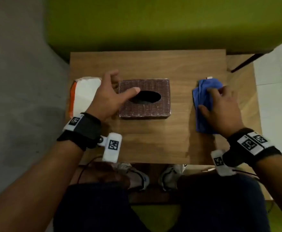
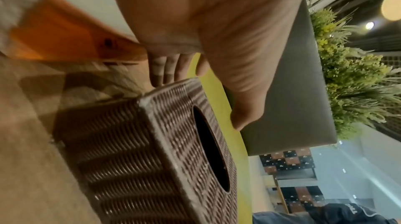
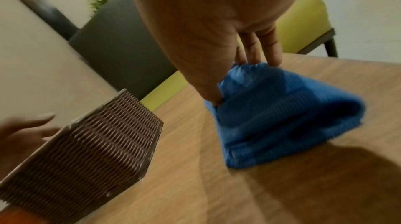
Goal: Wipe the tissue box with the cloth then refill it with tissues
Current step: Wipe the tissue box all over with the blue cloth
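Box [image 1: 144, 97] — brown and woven, with a dark oval slot on top — sits mid-frame in the head view on the table [image 1: 153, 139]. At far left lies a white and orange tissue pack [image 1: 84, 94], just beside the left hand [image 1: 106, 99]. That hand is spread wide over the box's left end, thumb above the lid near the slot; whether it touches is unclear. At right, well apart from the box, the right hand [image 1: 220, 109] pinches the folded blue cloth [image 1: 203, 101] — fingers and thumb bunching its top.

a lounge: green sofa [image 1: 153, 22], planter hedge [image 2: 351, 73], low wooden table [image 1: 153, 139].
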`<state>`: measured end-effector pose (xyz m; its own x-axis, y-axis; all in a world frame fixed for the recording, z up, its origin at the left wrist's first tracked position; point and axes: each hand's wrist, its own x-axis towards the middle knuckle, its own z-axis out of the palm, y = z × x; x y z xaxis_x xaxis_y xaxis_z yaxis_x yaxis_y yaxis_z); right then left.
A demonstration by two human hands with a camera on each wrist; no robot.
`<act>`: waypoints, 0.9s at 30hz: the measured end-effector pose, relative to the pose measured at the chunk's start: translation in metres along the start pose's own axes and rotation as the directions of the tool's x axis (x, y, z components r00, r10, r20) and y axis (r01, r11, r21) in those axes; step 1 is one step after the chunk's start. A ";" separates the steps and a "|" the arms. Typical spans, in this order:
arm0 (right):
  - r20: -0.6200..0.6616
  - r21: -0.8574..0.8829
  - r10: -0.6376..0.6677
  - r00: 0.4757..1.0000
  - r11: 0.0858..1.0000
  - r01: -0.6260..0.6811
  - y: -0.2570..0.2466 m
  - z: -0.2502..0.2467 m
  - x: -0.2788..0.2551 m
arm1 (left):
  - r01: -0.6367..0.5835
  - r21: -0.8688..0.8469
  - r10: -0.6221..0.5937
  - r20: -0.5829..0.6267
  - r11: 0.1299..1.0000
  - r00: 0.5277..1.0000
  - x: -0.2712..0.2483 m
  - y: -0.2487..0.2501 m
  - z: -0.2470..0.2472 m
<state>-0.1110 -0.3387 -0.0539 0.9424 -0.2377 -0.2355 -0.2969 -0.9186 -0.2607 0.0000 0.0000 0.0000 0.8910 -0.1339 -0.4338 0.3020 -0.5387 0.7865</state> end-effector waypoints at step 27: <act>-0.483 0.359 -0.145 0.863 0.866 0.347 -0.072 0.035 -0.176 | -0.303 0.072 0.278 0.241 0.950 0.930 -0.118 -0.115 0.037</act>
<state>-0.2615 -0.2199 -0.0265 0.9312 -0.2246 0.2870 0.0140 -0.7649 -0.6440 -0.1529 0.0471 -0.0556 0.8305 -0.4751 -0.2907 -0.0073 -0.5311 0.8473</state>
